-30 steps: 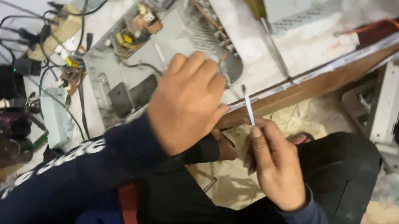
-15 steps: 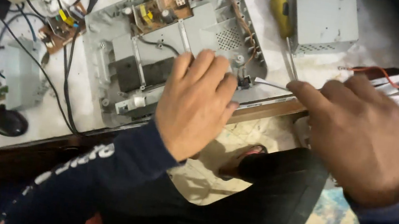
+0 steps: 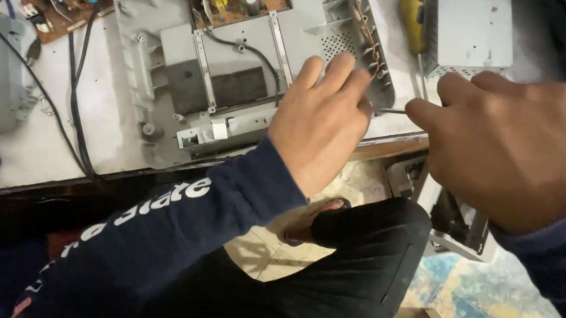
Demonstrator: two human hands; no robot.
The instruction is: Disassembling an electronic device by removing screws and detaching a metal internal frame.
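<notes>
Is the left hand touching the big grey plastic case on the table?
Touching. The head view shows the left hand lying flat on the grey case, fingers pressed on its right edge with no gap.

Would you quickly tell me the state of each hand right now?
Left hand: open, fingers spread flat on the grey plastic device casing.
Right hand: closed on a thin metal tool shaft.
</notes>
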